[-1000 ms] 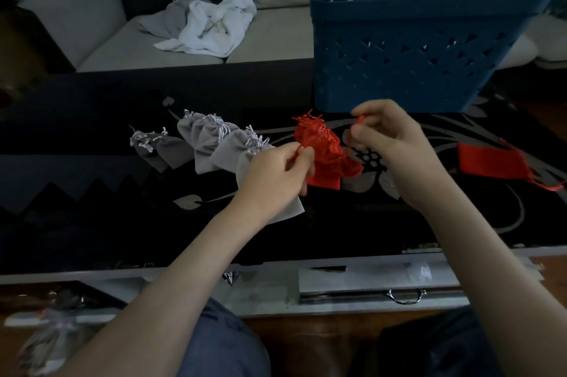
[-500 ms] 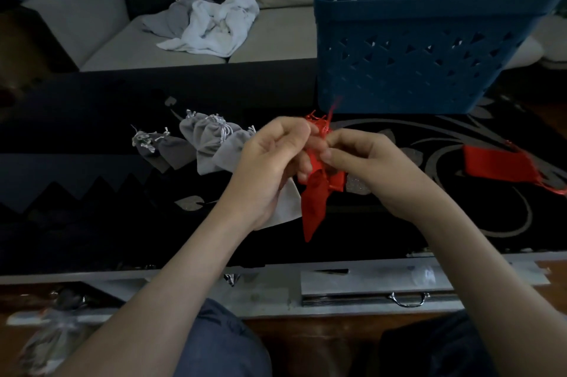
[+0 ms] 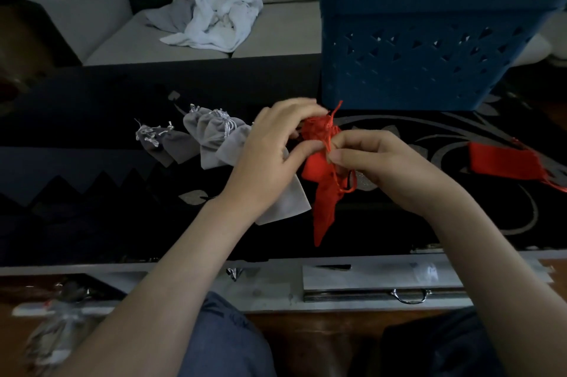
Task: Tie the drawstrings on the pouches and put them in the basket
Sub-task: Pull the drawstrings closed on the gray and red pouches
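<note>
Though dim, pouch (image 3: 324, 208) seemingly between hands (image 3: 266, 159) (image 3: 385, 166).

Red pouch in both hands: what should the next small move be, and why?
Probably pull the drawstring ends apart to cinch the knot. The red pouch hangs gathered at its neck between the left hand and right hand, and a cord loop dangles slack below, so the tie looks unfinished. The basket comes after.
</note>
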Demonstrator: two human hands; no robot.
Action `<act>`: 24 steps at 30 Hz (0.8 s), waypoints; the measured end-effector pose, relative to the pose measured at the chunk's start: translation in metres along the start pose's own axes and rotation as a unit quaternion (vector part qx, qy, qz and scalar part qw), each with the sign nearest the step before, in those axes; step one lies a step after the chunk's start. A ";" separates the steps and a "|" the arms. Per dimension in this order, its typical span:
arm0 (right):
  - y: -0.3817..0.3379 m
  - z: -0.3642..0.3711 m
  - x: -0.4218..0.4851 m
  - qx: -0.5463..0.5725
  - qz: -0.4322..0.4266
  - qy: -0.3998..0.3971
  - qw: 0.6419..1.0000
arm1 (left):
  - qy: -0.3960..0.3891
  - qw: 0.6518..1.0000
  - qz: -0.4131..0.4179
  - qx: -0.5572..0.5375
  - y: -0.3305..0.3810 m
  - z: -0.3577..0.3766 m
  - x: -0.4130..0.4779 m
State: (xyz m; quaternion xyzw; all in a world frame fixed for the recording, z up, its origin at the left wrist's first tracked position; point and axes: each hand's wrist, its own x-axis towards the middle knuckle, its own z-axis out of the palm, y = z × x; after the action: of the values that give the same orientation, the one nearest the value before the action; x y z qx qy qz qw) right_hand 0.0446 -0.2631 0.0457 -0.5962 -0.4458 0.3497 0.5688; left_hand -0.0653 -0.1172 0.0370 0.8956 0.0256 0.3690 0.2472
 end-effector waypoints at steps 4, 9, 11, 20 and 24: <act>0.000 -0.003 0.000 -0.002 0.020 -0.019 1.000 | -0.012 0.987 0.116 0.113 -0.005 -0.003 0.002; 0.005 -0.003 0.002 -0.006 0.013 0.000 1.000 | -0.007 0.980 0.125 0.155 -0.004 0.000 0.002; 0.006 -0.002 0.003 0.003 -0.007 0.034 0.999 | -0.008 0.996 0.029 0.087 0.001 0.004 0.000; 0.009 0.013 0.007 -0.019 -0.057 0.189 0.980 | -0.018 0.976 -0.174 -0.126 0.023 0.025 -0.006; 0.011 0.014 0.009 -0.067 -0.078 0.204 0.974 | -0.051 0.982 -0.158 -0.091 0.021 0.027 -0.007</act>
State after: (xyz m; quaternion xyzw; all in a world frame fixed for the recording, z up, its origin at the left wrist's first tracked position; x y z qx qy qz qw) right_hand 0.0362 -0.2495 0.0345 -0.6550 -0.3880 0.1452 0.6319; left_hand -0.0553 -0.1492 0.0258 0.8717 0.1209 0.2796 0.3837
